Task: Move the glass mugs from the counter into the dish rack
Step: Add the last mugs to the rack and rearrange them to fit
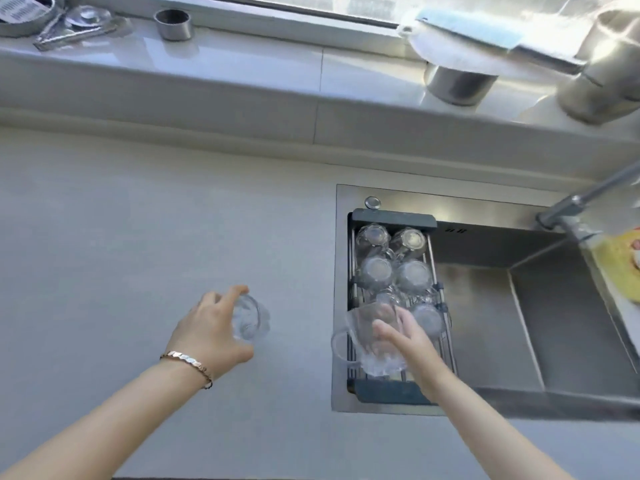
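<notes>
My left hand is wrapped around a clear glass mug that stands on the grey counter. My right hand holds a second glass mug, tilted, over the near end of the dish rack, its handle pointing left. The rack sits across the left side of the sink, and several glass mugs stand upside down in it, filling the far and middle rows.
A steel sink basin lies right of the rack, with the faucet over it and a yellow cloth at the right edge. Steel cups and utensils stand on the sill at the back.
</notes>
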Action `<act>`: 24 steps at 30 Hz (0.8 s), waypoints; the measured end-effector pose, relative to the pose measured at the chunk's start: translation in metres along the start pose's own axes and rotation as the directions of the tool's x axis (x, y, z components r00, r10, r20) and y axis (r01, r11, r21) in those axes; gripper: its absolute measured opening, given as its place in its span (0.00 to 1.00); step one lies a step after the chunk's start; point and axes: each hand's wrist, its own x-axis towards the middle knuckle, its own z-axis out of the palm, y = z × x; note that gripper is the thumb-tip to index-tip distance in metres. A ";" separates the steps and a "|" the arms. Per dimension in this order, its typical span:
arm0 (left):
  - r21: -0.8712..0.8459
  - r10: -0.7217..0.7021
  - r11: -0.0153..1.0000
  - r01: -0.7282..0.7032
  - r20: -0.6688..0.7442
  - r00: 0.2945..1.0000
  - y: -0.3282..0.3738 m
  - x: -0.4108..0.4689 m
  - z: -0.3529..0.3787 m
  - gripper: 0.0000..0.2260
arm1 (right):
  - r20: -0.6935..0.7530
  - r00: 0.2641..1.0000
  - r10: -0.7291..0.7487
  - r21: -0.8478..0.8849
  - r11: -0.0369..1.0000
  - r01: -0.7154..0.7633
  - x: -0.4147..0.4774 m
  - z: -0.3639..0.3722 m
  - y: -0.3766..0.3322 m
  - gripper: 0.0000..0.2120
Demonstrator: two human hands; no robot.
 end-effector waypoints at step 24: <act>-0.009 0.104 0.994 -0.106 -0.123 0.987 0.084 -0.051 0.059 0.32 | -0.216 0.887 0.407 -0.332 0.824 -0.459 0.053 -0.016 0.046 0.36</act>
